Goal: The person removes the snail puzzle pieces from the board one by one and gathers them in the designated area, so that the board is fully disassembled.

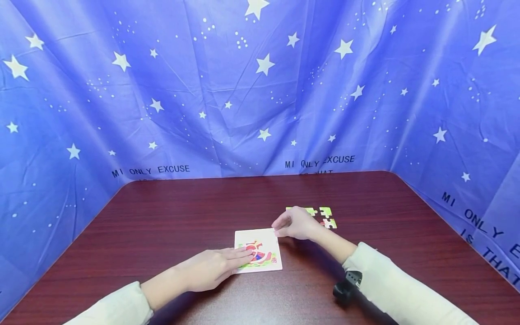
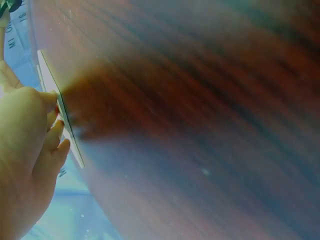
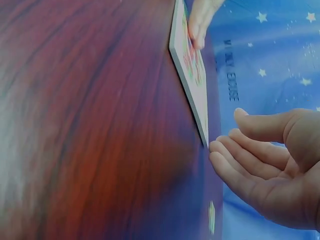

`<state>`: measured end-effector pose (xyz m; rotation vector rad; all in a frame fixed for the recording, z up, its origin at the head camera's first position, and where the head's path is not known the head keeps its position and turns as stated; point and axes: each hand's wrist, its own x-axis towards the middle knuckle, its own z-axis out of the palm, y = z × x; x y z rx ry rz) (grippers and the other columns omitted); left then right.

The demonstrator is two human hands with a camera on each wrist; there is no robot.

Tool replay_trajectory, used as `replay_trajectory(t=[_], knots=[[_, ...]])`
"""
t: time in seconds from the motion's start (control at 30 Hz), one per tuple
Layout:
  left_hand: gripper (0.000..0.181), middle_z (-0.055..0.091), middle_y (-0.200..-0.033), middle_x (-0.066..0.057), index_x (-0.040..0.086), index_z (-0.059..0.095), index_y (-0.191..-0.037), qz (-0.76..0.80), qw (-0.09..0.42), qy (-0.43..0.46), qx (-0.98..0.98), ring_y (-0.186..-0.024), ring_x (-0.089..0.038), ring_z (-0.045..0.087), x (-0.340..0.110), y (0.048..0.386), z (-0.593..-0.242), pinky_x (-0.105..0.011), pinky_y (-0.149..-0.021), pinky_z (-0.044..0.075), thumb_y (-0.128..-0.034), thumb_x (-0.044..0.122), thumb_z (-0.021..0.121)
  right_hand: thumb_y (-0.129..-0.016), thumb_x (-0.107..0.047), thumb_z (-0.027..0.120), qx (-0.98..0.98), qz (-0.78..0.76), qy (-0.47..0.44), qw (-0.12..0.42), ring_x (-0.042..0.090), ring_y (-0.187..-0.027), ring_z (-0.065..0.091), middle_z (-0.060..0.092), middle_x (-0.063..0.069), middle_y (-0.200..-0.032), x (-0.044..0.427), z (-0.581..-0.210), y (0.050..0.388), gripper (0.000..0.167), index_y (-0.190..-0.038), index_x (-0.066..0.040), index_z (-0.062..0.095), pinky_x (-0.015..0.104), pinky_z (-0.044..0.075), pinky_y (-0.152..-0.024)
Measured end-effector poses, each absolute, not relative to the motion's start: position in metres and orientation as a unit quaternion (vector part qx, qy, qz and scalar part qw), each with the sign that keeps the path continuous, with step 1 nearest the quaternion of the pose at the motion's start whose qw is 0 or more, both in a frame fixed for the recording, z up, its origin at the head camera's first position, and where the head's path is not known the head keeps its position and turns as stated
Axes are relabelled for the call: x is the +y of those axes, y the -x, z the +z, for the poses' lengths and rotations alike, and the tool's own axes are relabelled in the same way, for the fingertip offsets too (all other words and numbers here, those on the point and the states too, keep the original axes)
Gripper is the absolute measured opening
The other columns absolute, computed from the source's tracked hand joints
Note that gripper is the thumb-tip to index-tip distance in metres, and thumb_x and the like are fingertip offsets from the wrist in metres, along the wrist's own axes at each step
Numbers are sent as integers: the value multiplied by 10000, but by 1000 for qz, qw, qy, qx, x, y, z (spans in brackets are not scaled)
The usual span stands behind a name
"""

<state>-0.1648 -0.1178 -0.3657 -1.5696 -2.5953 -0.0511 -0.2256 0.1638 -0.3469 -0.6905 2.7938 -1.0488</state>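
A square white board (image 1: 264, 239) with a red, blue and green printed picture lies flat on the table. Across its left part rests the left hand (image 1: 209, 269), fingers extended over the picture; the left wrist view shows this hand (image 2: 30, 150) at the board's edge (image 2: 74, 145). At the board's far right corner is the right hand (image 1: 298, 223). In the right wrist view the right hand (image 3: 280, 165) has its thumb apart from its bent fingers, with nothing seen between them, and the fingertips are by the board's corner (image 3: 187, 85).
Green puzzle pieces (image 1: 326, 211) lie on the dark red table (image 1: 183, 203) behind the right hand, partly hidden by it. A blue curtain with white stars (image 1: 227, 90) stands around the table's far and side edges. A black device is on the right wrist.
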Motion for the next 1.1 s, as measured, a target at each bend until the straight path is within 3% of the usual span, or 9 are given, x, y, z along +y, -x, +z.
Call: replay_trajectory(t=[0.33, 0.73, 1.1], knots=[[432, 526, -1442, -13, 175, 486, -1423, -59, 25, 504, -861, -1320, -163, 524, -116, 164, -366, -336, -1033, 500, -992, 155, 509, -761, -48, 773, 892, -357, 268, 69, 173, -767, 738, 763, 130, -844, 138, -348, 220, 193, -933, 33, 744, 172, 566, -661], [431, 507, -1457, -24, 164, 485, -1423, -53, 18, 503, -862, -1336, -160, 504, -117, 164, -364, -333, -1039, 496, -993, 159, 508, -741, -48, 787, 900, -306, 304, 67, -23, -653, 608, 749, 40, -765, 121, -350, 217, 156, -893, -22, 760, 102, 496, -608], [435, 518, -1446, -45, 144, 494, -1416, -54, 27, 507, -860, -1328, -170, 514, -117, 163, -363, -339, -1026, 505, -982, 138, 526, -765, -37, 767, 910, -287, 291, 66, 15, -660, 563, 699, 17, -734, 109, -349, 216, 117, -879, -22, 744, 117, 483, -615]])
